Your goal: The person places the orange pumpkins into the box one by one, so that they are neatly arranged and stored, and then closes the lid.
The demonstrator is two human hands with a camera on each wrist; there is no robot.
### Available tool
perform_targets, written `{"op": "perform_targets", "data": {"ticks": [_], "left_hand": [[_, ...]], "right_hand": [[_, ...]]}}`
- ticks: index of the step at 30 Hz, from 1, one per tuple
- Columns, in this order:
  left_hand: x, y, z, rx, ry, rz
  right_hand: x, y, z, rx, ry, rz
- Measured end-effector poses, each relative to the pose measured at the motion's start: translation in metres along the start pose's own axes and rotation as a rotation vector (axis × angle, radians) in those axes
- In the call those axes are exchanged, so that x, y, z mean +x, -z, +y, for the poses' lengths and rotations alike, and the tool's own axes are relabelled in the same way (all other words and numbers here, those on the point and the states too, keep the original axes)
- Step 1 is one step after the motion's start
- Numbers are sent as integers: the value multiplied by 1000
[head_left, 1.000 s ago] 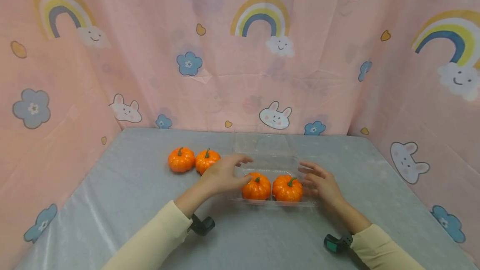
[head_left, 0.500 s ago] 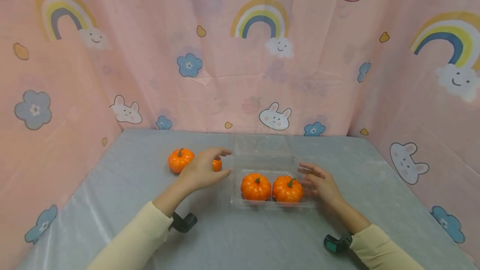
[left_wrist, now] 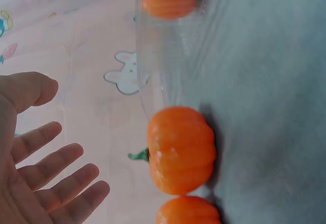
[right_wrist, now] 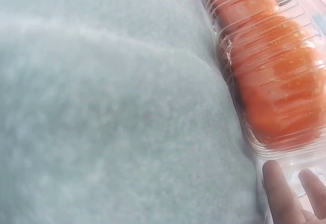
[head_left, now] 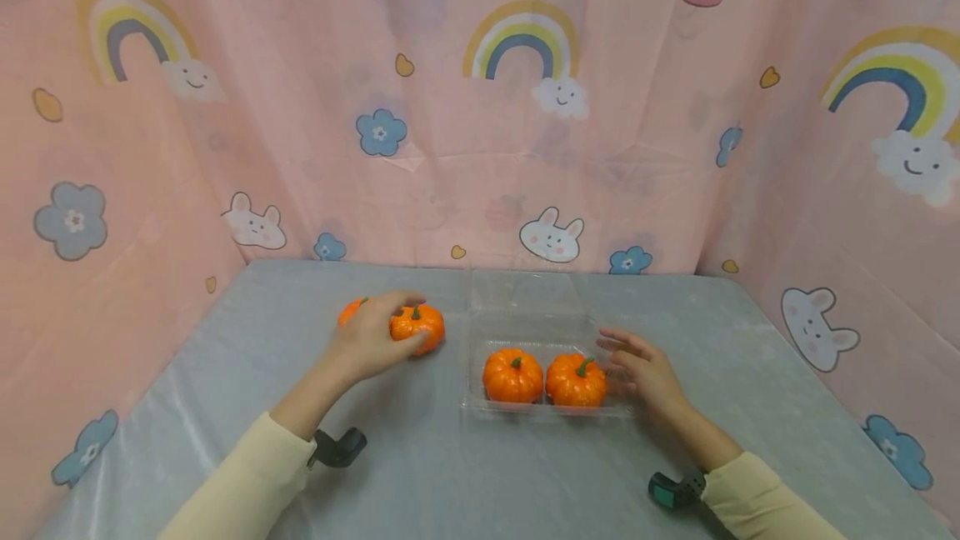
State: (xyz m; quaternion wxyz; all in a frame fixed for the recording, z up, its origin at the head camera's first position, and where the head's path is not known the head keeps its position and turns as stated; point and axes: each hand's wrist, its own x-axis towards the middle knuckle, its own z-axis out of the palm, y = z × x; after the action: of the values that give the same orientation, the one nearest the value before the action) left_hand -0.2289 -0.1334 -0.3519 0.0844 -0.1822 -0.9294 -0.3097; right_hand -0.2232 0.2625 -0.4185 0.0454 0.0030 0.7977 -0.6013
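My left hand (head_left: 371, 336) hovers over two small orange pumpkins on the table, fingers spread and holding nothing. It covers much of the far-left pumpkin (head_left: 350, 310) in the head view; the other pumpkin (head_left: 423, 327) shows between thumb and fingers. The left wrist view has the open hand (left_wrist: 51, 168) apart from the green-stemmed pumpkin (left_wrist: 181, 150). A clear plastic clamshell box (head_left: 471, 400) holds two more pumpkins, one at left (head_left: 513, 376) and one at right (head_left: 577, 381). My right hand (head_left: 648, 377) has its relaxed fingers at the box's right end.
The box's transparent lid (head_left: 525, 290) stands raised toward the back. A grey cloth covers the table (head_left: 480, 482). Pink patterned curtains (head_left: 450, 173) enclose the back and both sides. Dark devices are worn on the left wrist (head_left: 340, 447) and right wrist (head_left: 675, 490).
My left hand has moved left from over the box to the two pumpkins outside it. The right hand stays by the box, and the pumpkins keep their places.
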Motion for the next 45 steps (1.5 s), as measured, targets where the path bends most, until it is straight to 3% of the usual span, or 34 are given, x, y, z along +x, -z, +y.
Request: {"op": "perform_targets", "data": {"ticks": [14, 34, 45], "left_hand": [[-11, 12, -29, 48, 81, 27], [-7, 22, -72, 50, 178, 105], [-4, 15, -95, -89, 252, 98]], "right_hand": [[0, 0, 4, 7, 13, 4], [-2, 0, 2, 21, -9, 2], [0, 0, 2, 17, -11, 15]]}}
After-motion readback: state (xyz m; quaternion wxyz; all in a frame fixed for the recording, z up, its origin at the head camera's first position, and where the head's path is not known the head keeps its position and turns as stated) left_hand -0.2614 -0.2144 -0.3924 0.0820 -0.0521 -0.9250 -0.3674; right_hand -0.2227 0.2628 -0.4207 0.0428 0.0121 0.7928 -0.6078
